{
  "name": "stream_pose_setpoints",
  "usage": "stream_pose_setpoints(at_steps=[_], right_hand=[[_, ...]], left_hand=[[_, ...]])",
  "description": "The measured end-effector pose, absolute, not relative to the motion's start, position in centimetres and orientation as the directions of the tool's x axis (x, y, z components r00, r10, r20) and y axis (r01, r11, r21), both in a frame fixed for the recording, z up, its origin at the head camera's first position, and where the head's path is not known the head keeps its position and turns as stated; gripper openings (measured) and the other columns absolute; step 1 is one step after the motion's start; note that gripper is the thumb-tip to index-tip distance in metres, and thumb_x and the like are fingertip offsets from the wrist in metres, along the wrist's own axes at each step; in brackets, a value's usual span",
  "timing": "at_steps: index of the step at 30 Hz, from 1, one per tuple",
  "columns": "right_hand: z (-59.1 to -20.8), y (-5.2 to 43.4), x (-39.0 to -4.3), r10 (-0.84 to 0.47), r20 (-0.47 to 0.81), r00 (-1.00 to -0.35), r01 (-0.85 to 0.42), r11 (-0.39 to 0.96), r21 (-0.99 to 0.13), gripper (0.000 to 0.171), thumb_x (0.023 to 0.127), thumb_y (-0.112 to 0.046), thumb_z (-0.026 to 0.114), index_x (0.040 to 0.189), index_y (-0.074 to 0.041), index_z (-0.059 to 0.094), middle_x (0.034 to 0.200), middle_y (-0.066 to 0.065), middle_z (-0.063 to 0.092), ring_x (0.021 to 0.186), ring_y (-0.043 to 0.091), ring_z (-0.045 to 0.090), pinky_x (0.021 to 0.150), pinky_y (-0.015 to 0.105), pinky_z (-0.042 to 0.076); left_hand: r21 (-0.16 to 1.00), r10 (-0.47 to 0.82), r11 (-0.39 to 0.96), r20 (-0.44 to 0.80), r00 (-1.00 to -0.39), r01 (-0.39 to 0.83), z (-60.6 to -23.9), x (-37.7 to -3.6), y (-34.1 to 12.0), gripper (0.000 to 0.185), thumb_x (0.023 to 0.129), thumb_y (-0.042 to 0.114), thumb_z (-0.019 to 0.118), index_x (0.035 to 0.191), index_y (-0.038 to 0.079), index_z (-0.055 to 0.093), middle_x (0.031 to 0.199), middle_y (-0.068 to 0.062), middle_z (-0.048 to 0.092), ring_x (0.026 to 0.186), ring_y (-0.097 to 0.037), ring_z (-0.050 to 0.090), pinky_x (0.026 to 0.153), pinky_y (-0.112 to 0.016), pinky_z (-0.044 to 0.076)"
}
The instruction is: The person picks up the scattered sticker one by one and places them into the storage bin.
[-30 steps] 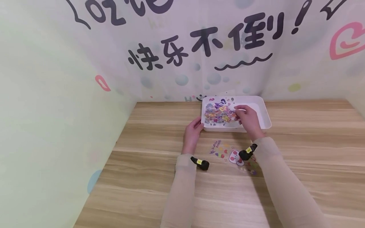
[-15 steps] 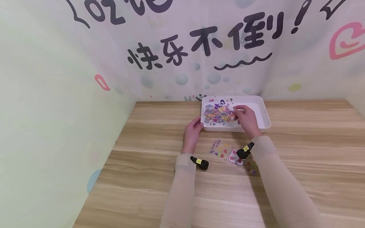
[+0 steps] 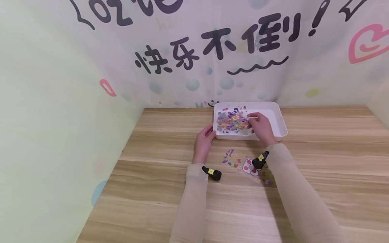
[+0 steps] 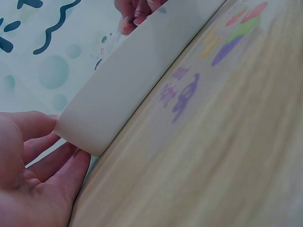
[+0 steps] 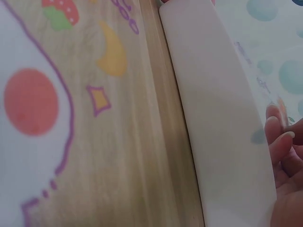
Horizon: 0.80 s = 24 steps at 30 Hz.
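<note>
A white rectangular tray (image 3: 275,116) stands at the back of the table, a heap of small colourful stickers (image 3: 228,122) in its left half. My left hand (image 3: 203,143) holds the tray's near left corner; in the left wrist view the thumb is at the rim and the other fingers (image 4: 66,170) lie against the wall and underside. Reaching in over the front wall, my right hand (image 3: 262,127) is at the heap's right edge. In the right wrist view its thumb and fingers pinch a small, thin, see-through sticker with an orange patch (image 5: 282,108).
A clear printed sheet (image 3: 240,165) with a cartoon face and the words "good night" lies on the wooden table (image 3: 158,189) in front of the tray, partly under my right forearm. A printed cloth wall (image 3: 182,87) rises right behind the tray.
My right wrist has shifted slightly left, its fingers staying at the heap's right edge. The left hand keeps its hold on the tray corner. The head view has drifted a little.
</note>
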State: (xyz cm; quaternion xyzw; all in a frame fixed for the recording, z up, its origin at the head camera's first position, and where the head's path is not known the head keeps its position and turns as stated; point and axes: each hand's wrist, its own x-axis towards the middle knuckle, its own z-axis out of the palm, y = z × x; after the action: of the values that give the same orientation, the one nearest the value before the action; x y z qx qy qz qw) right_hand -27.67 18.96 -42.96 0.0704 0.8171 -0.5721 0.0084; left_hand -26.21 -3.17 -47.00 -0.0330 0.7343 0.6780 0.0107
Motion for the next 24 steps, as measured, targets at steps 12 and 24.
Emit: stream_pose_setpoints(at_steps=[12,24], right_hand=[[-43.5,19.0,-28.0,0.066,-0.105,-0.992,0.122,0.4,-0.908,0.04,0.09,-0.034,0.049,0.124,-0.013,0.046,0.102,0.006,0.06,0.087,0.02,0.057,0.052,0.031,0.049],[-44.0,18.7,-28.5,0.032,-0.124,-0.992,0.124,0.475,-0.871,0.04,0.092,-0.031,0.048,0.127,-0.012,0.044,0.109,0.009,0.057,0.09,0.023,0.057,0.067,0.031,0.05]], left_hand=[[0.995,-0.033,0.085,-0.053,-0.998,-0.055,-47.2,-26.2,-3.2,0.038,0.088,0.024,0.057,0.125,0.024,0.051,0.126,0.002,0.051,0.108,-0.006,0.05,0.088,-0.021,0.045],[0.996,-0.042,0.069,-0.061,-0.997,-0.063,-47.2,-26.2,-3.1,0.038,0.086,0.024,0.058,0.124,0.024,0.053,0.124,0.004,0.053,0.107,-0.004,0.051,0.086,-0.019,0.045]])
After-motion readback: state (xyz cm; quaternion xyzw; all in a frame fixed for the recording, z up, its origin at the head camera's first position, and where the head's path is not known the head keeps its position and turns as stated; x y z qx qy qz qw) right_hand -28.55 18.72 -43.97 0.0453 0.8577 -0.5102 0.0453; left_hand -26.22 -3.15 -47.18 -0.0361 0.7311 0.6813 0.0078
